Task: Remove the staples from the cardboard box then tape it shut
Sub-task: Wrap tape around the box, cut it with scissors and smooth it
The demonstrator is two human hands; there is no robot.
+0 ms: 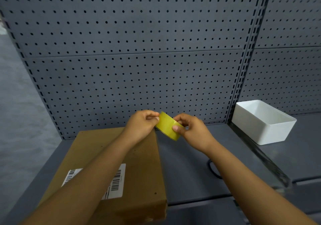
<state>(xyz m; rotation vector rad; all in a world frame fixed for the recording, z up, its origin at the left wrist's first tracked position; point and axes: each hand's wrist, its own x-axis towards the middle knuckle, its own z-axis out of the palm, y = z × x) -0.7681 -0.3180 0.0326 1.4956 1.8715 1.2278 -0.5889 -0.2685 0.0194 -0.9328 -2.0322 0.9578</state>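
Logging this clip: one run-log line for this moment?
phase: taping prep | left hand: pinches tape roll | right hand: holds roll | cardboard box: flat on shelf

Shelf [187, 172] open between cardboard box [139, 172], white bin [264, 129].

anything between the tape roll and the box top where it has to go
Nothing visible. Both hands, left hand and right hand, hold the tape roll above the cardboard box's far end; only the left forearm crosses the top.
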